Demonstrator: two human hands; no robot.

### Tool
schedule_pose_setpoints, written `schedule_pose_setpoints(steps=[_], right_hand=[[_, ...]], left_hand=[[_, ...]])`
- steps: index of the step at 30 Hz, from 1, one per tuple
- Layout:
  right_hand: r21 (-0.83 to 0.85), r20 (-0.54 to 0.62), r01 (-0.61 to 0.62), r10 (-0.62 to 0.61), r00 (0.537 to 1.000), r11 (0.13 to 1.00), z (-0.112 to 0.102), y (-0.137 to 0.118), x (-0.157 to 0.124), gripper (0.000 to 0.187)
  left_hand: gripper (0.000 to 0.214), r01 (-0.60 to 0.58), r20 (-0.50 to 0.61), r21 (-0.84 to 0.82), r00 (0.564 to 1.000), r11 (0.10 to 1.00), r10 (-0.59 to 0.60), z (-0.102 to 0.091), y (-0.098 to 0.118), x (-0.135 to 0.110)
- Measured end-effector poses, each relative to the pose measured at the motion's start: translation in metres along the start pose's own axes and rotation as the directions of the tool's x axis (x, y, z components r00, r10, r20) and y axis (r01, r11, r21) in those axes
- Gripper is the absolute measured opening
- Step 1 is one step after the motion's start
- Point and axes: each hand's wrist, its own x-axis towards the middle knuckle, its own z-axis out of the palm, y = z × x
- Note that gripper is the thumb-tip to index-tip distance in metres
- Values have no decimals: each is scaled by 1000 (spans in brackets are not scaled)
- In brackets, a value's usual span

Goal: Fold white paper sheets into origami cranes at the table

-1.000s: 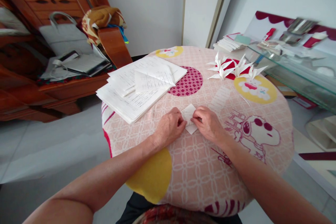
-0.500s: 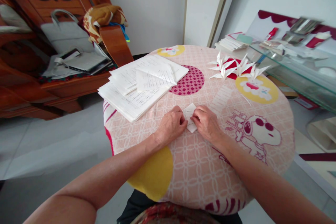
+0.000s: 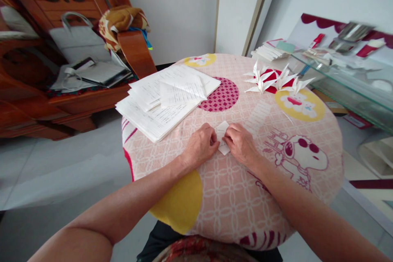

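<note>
A small folded piece of white paper (image 3: 222, 131) lies on the round table's pink patterned cloth (image 3: 233, 196). My left hand (image 3: 200, 145) presses on its left side with curled fingers. My right hand (image 3: 241, 144) pinches its right side, fingers closed on the fold. Most of the paper is hidden between the two hands; only its top corner and a lower corner show.
A stack of printed sheets (image 3: 166, 98) lies at the table's far left. Several white paper cranes (image 3: 273, 80) stand at the far right. A glass shelf (image 3: 346, 82) with clutter borders the right side. A wooden bench (image 3: 76, 98) with a bag stands to the left.
Both hands have stayed on the folded paper with only slight finger shifts. The view has moved a little; the paper shows a bit less between the hands.
</note>
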Motion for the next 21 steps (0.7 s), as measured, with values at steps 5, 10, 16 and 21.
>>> schedule_pose_setpoints(steps=[5, 10, 16, 21], right_hand=[[12, 15, -9, 9, 1000, 1000, -1, -1, 0, 22], [0, 20, -13, 13, 1000, 1000, -2, -1, 0, 22], [17, 28, -18, 17, 999, 1000, -2, -2, 1, 23], [21, 21, -26, 25, 999, 999, -2, -2, 1, 24]], left_hand=[[6, -47, -12, -80, 999, 996, 47, 1, -5, -4], [14, -188, 2, -72, 982, 979, 189, 2, -12, -11], [21, -223, 0, -64, 975, 973, 224, 2, -14, -15], [15, -189, 2, -94, 982, 978, 190, -1, -12, -13]])
